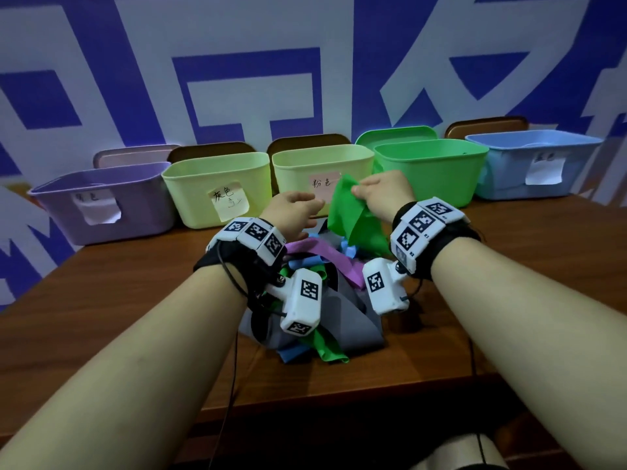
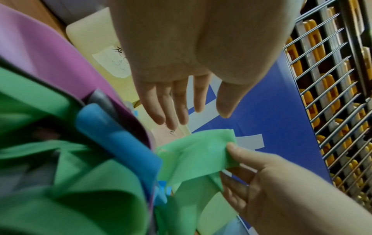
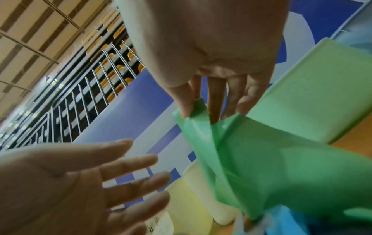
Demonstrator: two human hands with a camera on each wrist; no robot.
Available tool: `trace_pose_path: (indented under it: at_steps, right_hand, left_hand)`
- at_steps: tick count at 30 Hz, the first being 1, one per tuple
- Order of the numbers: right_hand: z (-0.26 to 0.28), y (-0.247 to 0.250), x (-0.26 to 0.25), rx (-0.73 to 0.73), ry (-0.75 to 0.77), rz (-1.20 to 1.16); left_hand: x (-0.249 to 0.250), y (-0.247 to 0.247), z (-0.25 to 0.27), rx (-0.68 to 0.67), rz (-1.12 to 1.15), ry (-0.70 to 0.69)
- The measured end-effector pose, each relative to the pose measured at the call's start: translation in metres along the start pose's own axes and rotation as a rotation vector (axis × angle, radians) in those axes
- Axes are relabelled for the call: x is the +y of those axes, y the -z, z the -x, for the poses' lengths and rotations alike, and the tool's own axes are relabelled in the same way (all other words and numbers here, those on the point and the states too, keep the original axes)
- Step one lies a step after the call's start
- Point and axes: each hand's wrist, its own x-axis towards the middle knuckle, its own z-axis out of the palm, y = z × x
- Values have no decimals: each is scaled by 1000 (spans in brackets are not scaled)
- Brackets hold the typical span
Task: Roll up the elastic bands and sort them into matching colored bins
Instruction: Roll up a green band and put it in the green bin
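Now right hand (image 1: 383,195) pinching top edge of green band (image 1: 353,215), lifted over the pile of bands (image 1: 315,300) on the bench (image 1: 135,300). Left hand (image 1: 291,212) just beside, fingers (image 2: 175,103) straight and spread, holding nothing. Behind, row of bins along far bench edge, green bin (image 1: 431,171) nearest the right hand. Free bench surface on both sides of the pile.

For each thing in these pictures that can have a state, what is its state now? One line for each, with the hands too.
right hand: pinches the green band, lifted.
left hand: open, fingers straight, holds nothing.
green band: unrolled, one end raised above the pile.
pile of bands: tangled, unrolled, on the table.
green bin: upright, lid off.
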Motion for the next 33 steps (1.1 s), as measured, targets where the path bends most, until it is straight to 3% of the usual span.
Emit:
trace_pose_path:
  at_steps: [5, 10, 14, 20, 24, 29, 33]
  right_hand:
    - [0, 23, -35, 114, 128, -171]
    - [8, 42, -69, 74, 278, -292]
    - [11, 48, -74, 15, 236, -360]
    - [24, 53, -67, -68, 176, -526]
    - [31, 55, -64, -102, 183, -555]
    - [35, 51, -64, -64, 180, -407]
    - [37, 47, -61, -169, 146, -435]
  left_hand:
    - [23, -6, 11, 19, 41, -94]
    - [50, -8, 21, -2, 95, -184]
    - [61, -8, 32, -115, 171, -192]
    - [61, -8, 40, -158, 212, -178]
    - [59, -5, 41, -104, 231, -180]
    - [62, -6, 41, -66, 278, -147]
    - [62, -7, 38, -46, 365, -83]
